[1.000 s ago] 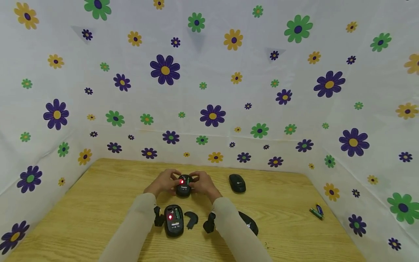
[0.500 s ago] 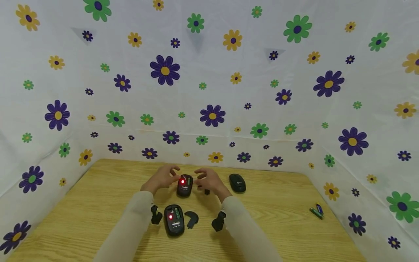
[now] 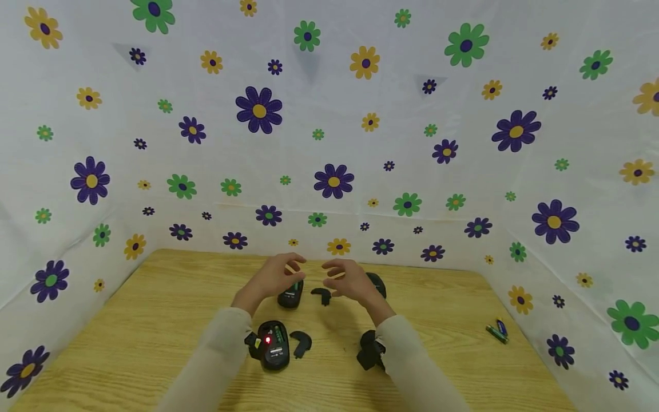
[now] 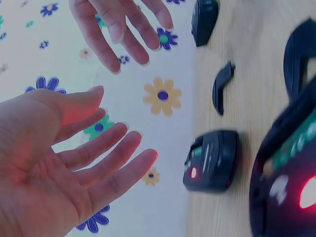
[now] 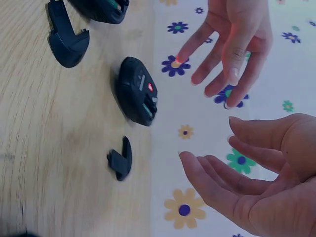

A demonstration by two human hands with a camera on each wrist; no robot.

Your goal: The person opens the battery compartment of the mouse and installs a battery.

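My left hand [image 3: 275, 276] is held in the air over the far black computer mouse [image 3: 290, 296], fingers spread and holding nothing. That mouse lies underside up, its battery bay uncovered with a green battery inside and a red light glowing in the left wrist view. To its right, a black battery cover [image 3: 322, 295] lies on the table. My right hand [image 3: 352, 280] hovers above and right of this cover, fingers loosely bent around nothing. A nearer upturned mouse [image 3: 275, 349] also shows a green battery and red light, with another battery cover [image 3: 301, 343] beside it.
A third black mouse [image 3: 379, 283] sits at the back, partly hidden by my right hand. Two loose batteries [image 3: 497, 334] lie toward the right side of the wooden table [image 3: 437, 332]. A white flowered sheet [image 3: 334, 143] encloses the back and sides.
Both hands have come off the far mouse and risen, the right one also shifting right. The far battery cover now shows on the table. The mouse at front right is hidden behind the right forearm.
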